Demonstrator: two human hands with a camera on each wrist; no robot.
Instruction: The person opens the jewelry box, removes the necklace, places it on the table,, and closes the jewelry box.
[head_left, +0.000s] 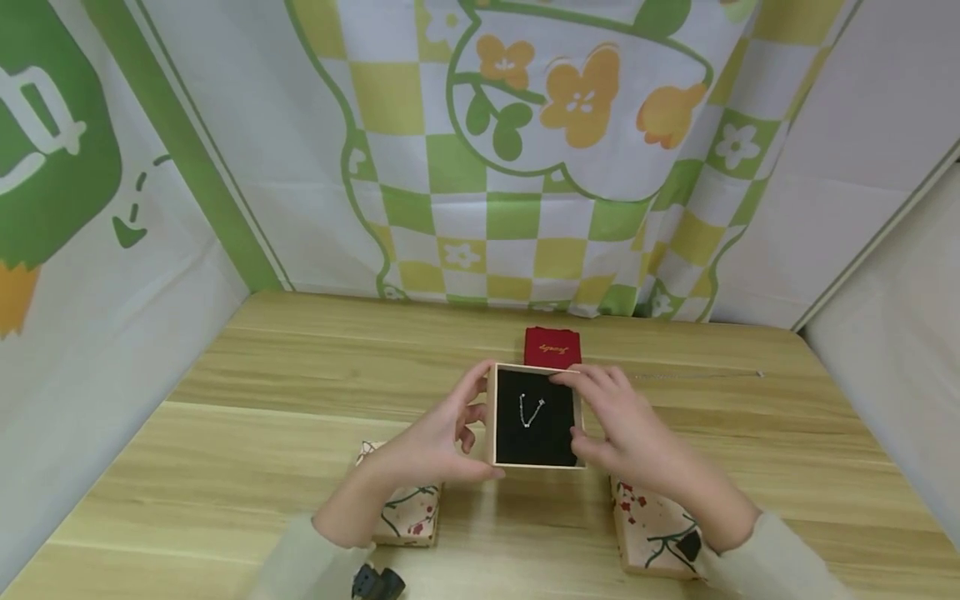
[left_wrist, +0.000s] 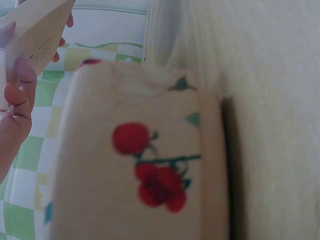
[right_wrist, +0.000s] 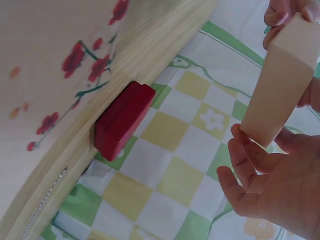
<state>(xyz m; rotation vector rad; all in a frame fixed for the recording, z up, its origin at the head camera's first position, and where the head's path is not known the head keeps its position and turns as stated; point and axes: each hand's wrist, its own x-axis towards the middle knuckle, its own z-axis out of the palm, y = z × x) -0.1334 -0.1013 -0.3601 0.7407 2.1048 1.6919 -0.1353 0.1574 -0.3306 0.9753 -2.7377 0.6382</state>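
In the head view, an open jewelry box (head_left: 491, 417) with pale walls and a black insert (head_left: 532, 442) is held up above the table, tilted towards me. A thin silver chain (head_left: 528, 423) lies in a V shape on the insert. My left hand (head_left: 442, 442) grips the box by its left side, thumb at the lower corner. My right hand (head_left: 618, 425) holds the right side, with fingertips over the upper rim. The right wrist view shows the box's plain outer wall (right_wrist: 280, 85) between both hands; small print shows on the box (left_wrist: 42, 52) in the left wrist view.
Behind the held box stands a red box (head_left: 552, 346) with gold lettering. Another fine silver chain (head_left: 697, 375) stretches over the wooden table (head_left: 300, 358) at right. Flower-patterned boxes lie under my left forearm (head_left: 412, 512) and right forearm (head_left: 652, 533). A checked curtain (head_left: 457, 217) hangs behind.
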